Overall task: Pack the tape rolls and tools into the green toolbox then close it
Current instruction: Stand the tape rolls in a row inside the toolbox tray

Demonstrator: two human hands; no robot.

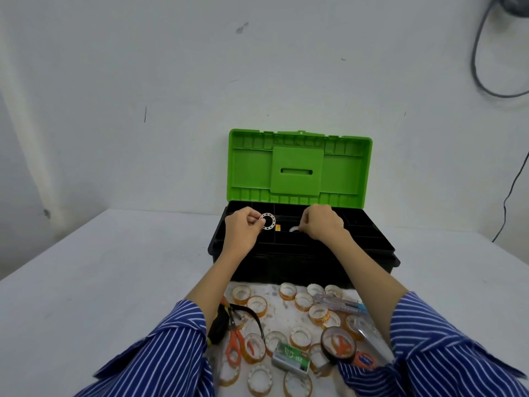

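The toolbox (303,262) stands open on the white table, its green lid (299,166) upright against the wall and its black tray exposed. My left hand (243,229) pinches a small tape roll (268,221) over the tray's left compartment. Over the middle of the tray, my right hand (322,223) has its fingers curled round another small tape roll (294,229), mostly hidden. Several clear tape rolls (300,338) lie on the table in front of the box, with orange scissors (234,343) and a black tape roll (337,343).
A green staple box (291,361), a black-handled tool (219,325), a screwdriver (340,303) and a clear-handled tool (369,336) lie among the rolls. Cables (483,67) hang on the wall at the right. The table's edge runs along the wall behind the box.
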